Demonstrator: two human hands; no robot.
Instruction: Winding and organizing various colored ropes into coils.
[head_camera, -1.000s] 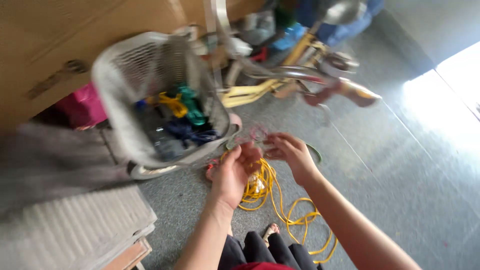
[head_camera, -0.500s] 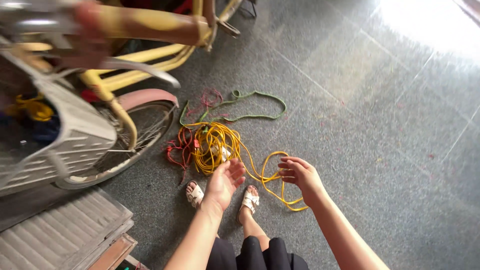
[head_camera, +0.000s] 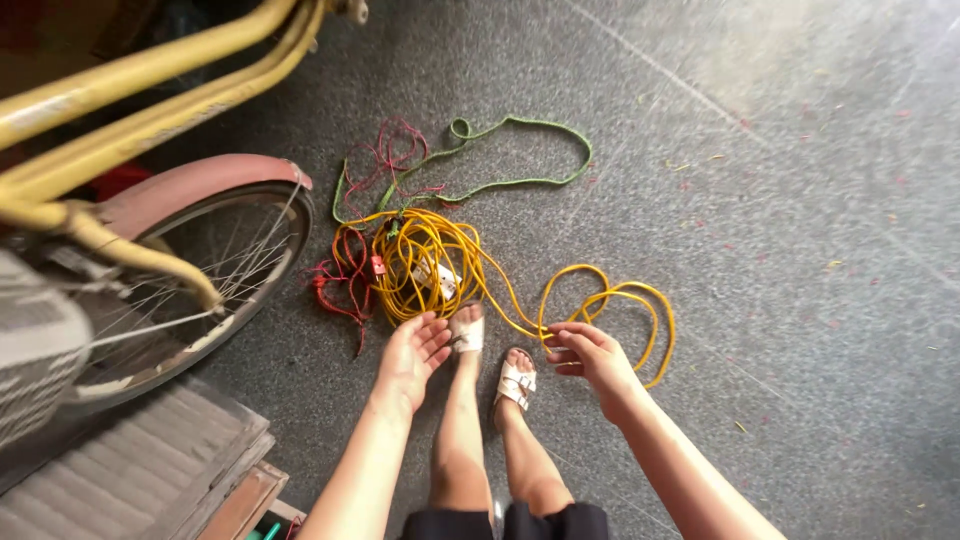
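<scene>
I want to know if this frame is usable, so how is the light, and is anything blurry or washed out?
Head view: soft daylight, a pale glare patch on the floor at upper right; the yellow cable, left hand and right hand are fairly sharp; the basket at the left edge is smeared and soft; the bicycle frame bows slightly from wide-lens distortion.

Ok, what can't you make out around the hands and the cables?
- Head view: whether the right hand touches the yellow cable; its fingers cover the spot.
- Yellow cable's ends: lost in the tangle with the red wires.
- Bicycle: cut off by the left and top edges.
</scene>
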